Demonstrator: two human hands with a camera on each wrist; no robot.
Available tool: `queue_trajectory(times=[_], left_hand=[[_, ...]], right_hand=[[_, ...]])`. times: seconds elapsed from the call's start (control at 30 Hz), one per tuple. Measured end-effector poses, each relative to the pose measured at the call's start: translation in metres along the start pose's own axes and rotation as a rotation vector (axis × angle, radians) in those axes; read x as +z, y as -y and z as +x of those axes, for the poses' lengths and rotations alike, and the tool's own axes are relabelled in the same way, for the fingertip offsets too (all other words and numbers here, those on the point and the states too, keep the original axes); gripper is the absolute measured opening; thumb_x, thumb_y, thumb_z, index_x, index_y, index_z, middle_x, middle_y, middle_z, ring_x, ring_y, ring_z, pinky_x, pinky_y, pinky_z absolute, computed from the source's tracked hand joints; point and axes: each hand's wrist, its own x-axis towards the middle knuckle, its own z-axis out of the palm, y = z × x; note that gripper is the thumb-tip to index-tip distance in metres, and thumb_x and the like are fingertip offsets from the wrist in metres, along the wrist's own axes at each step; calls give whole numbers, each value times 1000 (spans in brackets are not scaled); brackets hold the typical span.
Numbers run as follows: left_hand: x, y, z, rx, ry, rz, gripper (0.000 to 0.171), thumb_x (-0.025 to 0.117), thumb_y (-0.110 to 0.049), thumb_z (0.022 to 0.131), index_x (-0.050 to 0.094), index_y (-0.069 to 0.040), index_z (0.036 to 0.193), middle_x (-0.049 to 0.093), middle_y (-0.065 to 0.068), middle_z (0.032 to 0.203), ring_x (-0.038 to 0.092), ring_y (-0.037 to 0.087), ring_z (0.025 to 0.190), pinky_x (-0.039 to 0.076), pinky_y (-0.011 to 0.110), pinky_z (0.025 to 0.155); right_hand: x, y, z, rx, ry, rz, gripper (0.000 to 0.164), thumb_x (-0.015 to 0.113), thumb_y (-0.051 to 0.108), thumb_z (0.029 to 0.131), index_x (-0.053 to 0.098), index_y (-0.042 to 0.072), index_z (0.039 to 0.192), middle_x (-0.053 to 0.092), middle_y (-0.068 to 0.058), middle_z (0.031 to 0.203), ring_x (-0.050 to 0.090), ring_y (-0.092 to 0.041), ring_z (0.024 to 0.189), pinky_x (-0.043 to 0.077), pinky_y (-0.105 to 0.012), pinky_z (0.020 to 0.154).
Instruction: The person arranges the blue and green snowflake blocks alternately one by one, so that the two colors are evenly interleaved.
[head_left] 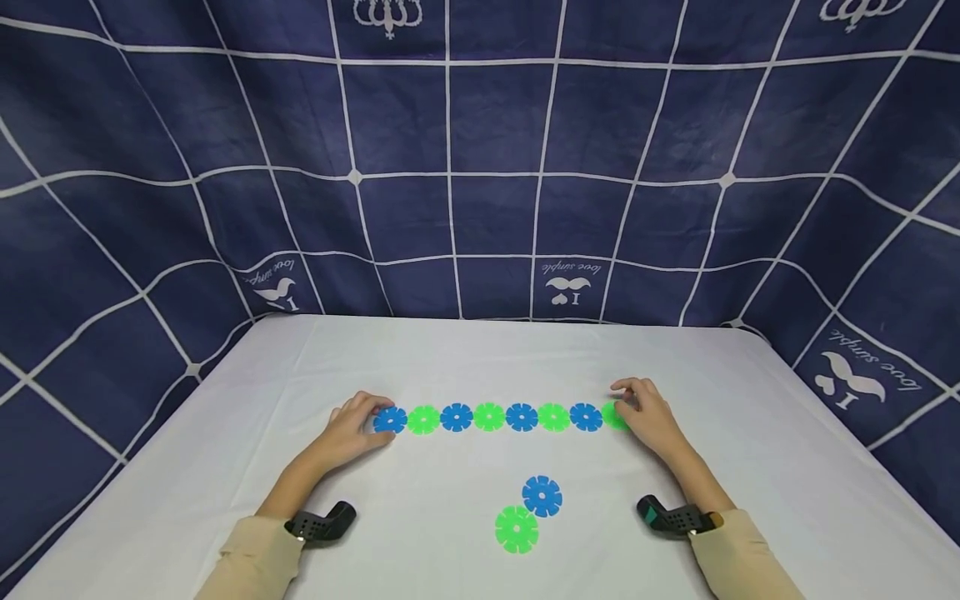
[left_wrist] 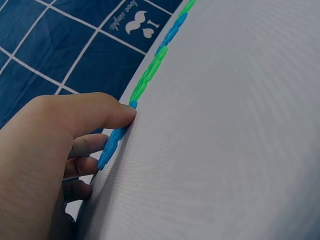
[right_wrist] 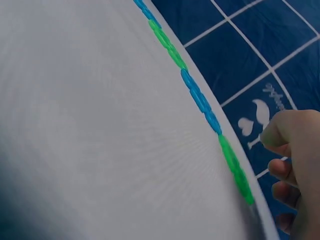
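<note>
Flat plastic snowflake discs, alternating blue and green, lie edge to edge in a straight row [head_left: 504, 417] across the middle of the white cloth-covered table [head_left: 750, 433], and the row's long axis runs left to right in front of the person, level with both hands. Each hand sits at one end of that line. The left hand [head_left: 352, 429] rests at the left end with its fingers loosely curled around the outermost blue disc [head_left: 390, 419]; in the left wrist view the thumb [left_wrist: 117, 112] presses down on the near edge of that blue disc [left_wrist: 114, 142] while the other fingers curl behind it, so this hand holds the end piece against the table. The right hand [head_left: 648, 415] is at the right end, its fingers bent over the last green disc [head_left: 615, 416]; the right wrist view shows that green disc [right_wrist: 234, 167] just beside the fingers [right_wrist: 287, 132], but whether they pinch it or merely hover cannot be told. Nearer the person, well apart from the row and between the two forearms, a loose blue disc [head_left: 542, 496] and a loose green disc [head_left: 517, 529] lie touching each other; the right hand is somewhat nearer to them than the left. Behind the table hangs a navy cloth with a white grid [head_left: 480, 167].
</note>
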Motion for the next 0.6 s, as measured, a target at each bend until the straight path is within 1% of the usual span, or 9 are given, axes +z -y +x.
queue_trajectory(times=[0.1,0.23,0.33,0.47,0.6], left_hand=[[1,0,1,3,-5,5,44,66,-28,75,56,-10,114,52,7,104,48,22,99,26,34,76],[1,-1,0,-6,2,0,45,66,-28,75,56,-10,114,52,6,105,48,22,99,26,35,77],[1,-2,0,-16,5,-9,45,66,-29,75,56,-11,114,52,6,106,48,22,100,26,35,78],[1,-2,0,-19,5,-4,45,66,-29,75,56,-10,115,52,6,106,48,22,101,26,35,78],[-1,-2,0,-17,5,9,45,65,-29,75,56,-11,115,52,6,107,48,22,101,26,34,77]], right_hand=[[-2,9,1,-32,-35,6,25,54,12,85,57,8,110,48,-9,95,39,-17,71,32,-29,63],[-9,29,-2,-82,-21,6,24,56,12,85,58,10,109,50,-8,94,38,-16,73,32,-28,62],[-16,52,-8,-136,33,31,25,56,14,86,58,11,111,51,-9,96,39,-17,77,33,-27,62],[-20,80,-20,-234,118,63,27,57,17,86,57,15,113,53,-7,97,40,-16,78,36,-26,61],[-12,92,-34,-282,236,75,25,58,19,86,58,19,111,53,0,96,42,-11,76,37,-23,62]])
